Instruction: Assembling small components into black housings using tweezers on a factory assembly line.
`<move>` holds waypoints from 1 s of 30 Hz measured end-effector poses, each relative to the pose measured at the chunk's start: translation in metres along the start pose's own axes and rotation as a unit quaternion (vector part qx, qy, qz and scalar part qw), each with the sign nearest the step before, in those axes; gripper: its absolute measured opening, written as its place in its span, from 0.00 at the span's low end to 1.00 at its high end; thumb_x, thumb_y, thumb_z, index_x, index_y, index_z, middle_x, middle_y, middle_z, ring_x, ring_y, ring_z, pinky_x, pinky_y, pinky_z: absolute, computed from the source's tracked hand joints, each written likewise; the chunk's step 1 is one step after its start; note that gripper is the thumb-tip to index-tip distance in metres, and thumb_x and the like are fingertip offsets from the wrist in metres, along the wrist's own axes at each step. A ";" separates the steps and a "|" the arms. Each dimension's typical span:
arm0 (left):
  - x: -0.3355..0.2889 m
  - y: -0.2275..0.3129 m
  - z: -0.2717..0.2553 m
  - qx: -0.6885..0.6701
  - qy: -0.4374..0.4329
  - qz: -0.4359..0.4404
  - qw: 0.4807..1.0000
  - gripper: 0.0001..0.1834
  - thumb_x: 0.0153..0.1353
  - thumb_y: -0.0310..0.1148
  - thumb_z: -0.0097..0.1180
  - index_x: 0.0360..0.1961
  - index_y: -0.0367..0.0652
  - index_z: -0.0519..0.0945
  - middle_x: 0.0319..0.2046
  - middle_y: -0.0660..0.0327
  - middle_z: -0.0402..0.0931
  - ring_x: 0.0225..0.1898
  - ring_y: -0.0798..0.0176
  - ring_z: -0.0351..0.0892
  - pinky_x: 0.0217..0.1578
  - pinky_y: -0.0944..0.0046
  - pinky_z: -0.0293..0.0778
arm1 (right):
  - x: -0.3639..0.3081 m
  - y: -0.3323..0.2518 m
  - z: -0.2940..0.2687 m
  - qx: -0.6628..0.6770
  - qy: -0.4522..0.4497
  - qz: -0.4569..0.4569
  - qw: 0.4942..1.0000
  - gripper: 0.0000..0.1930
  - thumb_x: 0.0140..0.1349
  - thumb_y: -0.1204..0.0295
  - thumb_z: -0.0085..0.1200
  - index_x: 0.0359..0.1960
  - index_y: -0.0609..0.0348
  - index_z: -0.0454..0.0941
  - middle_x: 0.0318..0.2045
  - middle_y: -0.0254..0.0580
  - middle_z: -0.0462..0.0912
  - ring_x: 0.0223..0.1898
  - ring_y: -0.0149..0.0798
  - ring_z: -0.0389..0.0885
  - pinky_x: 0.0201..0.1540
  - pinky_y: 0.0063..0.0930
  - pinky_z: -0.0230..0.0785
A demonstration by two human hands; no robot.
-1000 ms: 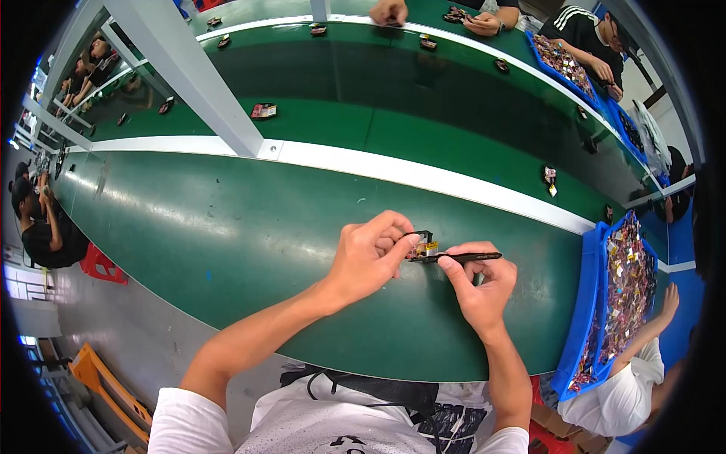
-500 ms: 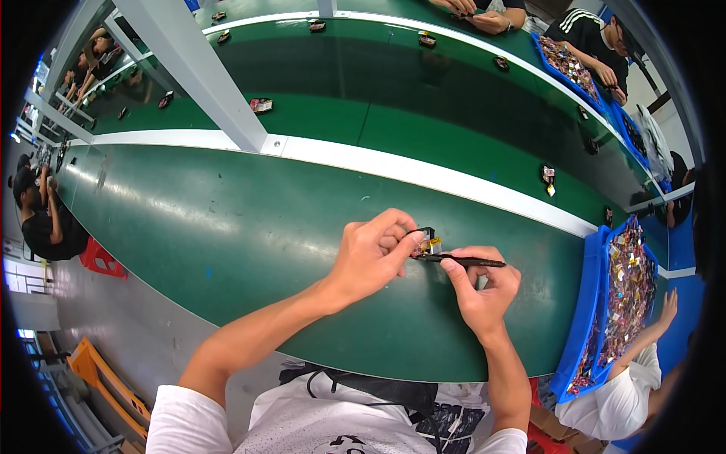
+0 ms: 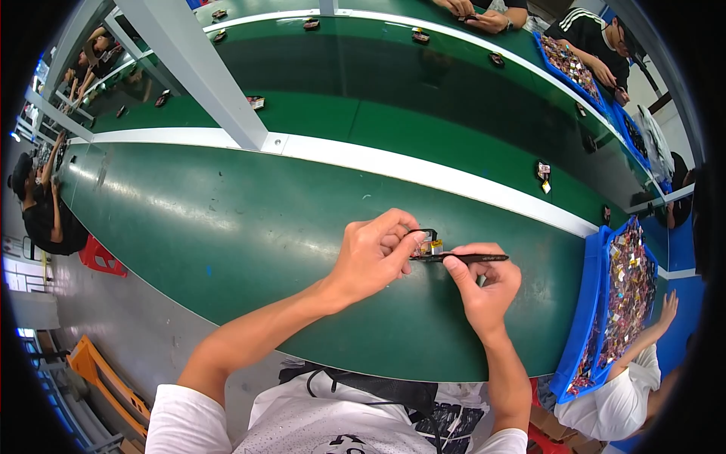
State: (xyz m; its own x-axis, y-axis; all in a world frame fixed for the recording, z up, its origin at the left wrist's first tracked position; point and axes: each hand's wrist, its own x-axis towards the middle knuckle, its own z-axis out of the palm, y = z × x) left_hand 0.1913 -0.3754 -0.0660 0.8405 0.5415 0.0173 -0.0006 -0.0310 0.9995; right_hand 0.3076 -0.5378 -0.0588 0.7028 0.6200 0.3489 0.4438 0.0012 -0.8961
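My left hand pinches a small black plastic housing between thumb and fingers, above the green tabletop. Inside the housing sits a small silver part with yellow tape; thin wires by it are too small to make out well. My right hand is closed round slim black tweezers, held almost level. Their tips reach to the lower edge of the housing, beside my left fingertips. Whether the tips grip a wire or only touch the housing, I cannot tell.
Blue trays heaped with small wired parts stand at the right table end. Beyond a white rail runs a green conveyor belt carrying several small black units. A grey post rises at the rail. Co-workers sit around.
The units on the belt have shifted slightly left. My tweezers have moved a touch to the right, while both hands keep their hold. At far left a co-worker has changed posture.
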 end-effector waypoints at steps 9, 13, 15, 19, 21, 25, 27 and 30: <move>-0.003 0.000 0.001 -0.023 -0.019 0.032 0.999 0.07 0.68 0.22 0.60 0.45 0.30 0.79 0.30 0.54 0.84 0.23 0.68 0.84 0.20 0.70 0.78 | 0.005 -0.007 -0.005 0.153 -0.019 0.178 0.972 0.07 0.62 0.81 0.66 0.39 0.69 0.81 0.29 0.36 0.84 0.26 0.20 0.76 0.28 0.13 0.65; -0.001 -0.001 -0.001 -0.035 -0.016 0.028 0.999 0.07 0.68 0.22 0.60 0.45 0.30 0.79 0.30 0.54 0.84 0.23 0.68 0.84 0.19 0.70 0.78 | 0.007 -0.007 -0.007 0.164 -0.022 0.198 0.966 0.07 0.62 0.81 0.66 0.39 0.69 0.81 0.30 0.38 0.85 0.29 0.23 0.80 0.32 0.14 0.70; -0.001 0.000 0.000 -0.035 -0.017 0.026 0.999 0.07 0.68 0.22 0.60 0.45 0.29 0.79 0.30 0.54 0.84 0.23 0.68 0.84 0.19 0.70 0.78 | 0.006 -0.007 -0.008 0.163 -0.022 0.198 0.966 0.07 0.62 0.81 0.66 0.39 0.69 0.81 0.30 0.38 0.85 0.29 0.23 0.80 0.32 0.14 0.70; -0.001 0.000 -0.001 -0.037 -0.021 0.022 0.999 0.07 0.68 0.22 0.59 0.45 0.29 0.79 0.30 0.54 0.84 0.23 0.68 0.84 0.19 0.70 0.78 | 0.006 -0.006 -0.008 0.159 -0.024 0.194 0.968 0.06 0.62 0.81 0.65 0.38 0.69 0.81 0.31 0.39 0.85 0.30 0.24 0.82 0.33 0.15 0.72; 0.000 0.000 -0.001 -0.039 -0.024 0.018 0.999 0.07 0.68 0.22 0.59 0.45 0.29 0.79 0.30 0.54 0.84 0.24 0.67 0.84 0.19 0.70 0.78 | 0.006 -0.005 -0.008 0.159 -0.024 0.191 0.969 0.06 0.62 0.81 0.65 0.38 0.69 0.81 0.31 0.39 0.85 0.31 0.24 0.82 0.34 0.15 0.73; 0.000 -0.001 -0.002 -0.040 -0.027 0.014 0.999 0.08 0.68 0.22 0.59 0.45 0.29 0.79 0.30 0.54 0.85 0.24 0.67 0.85 0.19 0.70 0.78 | 0.007 -0.006 -0.008 0.165 -0.026 0.206 0.964 0.06 0.63 0.82 0.65 0.39 0.69 0.80 0.32 0.40 0.85 0.31 0.25 0.83 0.35 0.16 0.74; 0.000 -0.002 -0.002 -0.039 -0.027 0.017 0.999 0.08 0.68 0.22 0.59 0.45 0.29 0.79 0.31 0.54 0.85 0.24 0.67 0.85 0.19 0.70 0.79 | 0.007 -0.005 -0.008 0.165 -0.027 0.210 0.963 0.06 0.63 0.82 0.65 0.39 0.69 0.80 0.32 0.40 0.85 0.31 0.25 0.83 0.35 0.16 0.74; 0.000 -0.001 -0.003 -0.048 -0.037 0.012 0.998 0.08 0.68 0.22 0.59 0.47 0.29 0.79 0.32 0.53 0.84 0.25 0.66 0.85 0.19 0.69 0.79 | 0.007 -0.004 -0.009 0.173 -0.034 0.200 0.964 0.06 0.63 0.82 0.65 0.39 0.69 0.80 0.32 0.40 0.85 0.31 0.26 0.83 0.36 0.16 0.75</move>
State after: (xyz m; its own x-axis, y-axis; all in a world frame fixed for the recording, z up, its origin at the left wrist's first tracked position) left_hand 0.1898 -0.3729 -0.0667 0.8777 0.4773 0.0426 -0.0702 0.0400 0.9967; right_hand 0.3153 -0.5409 -0.0500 0.7364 0.6746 -0.0515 -0.0747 0.0054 -0.9972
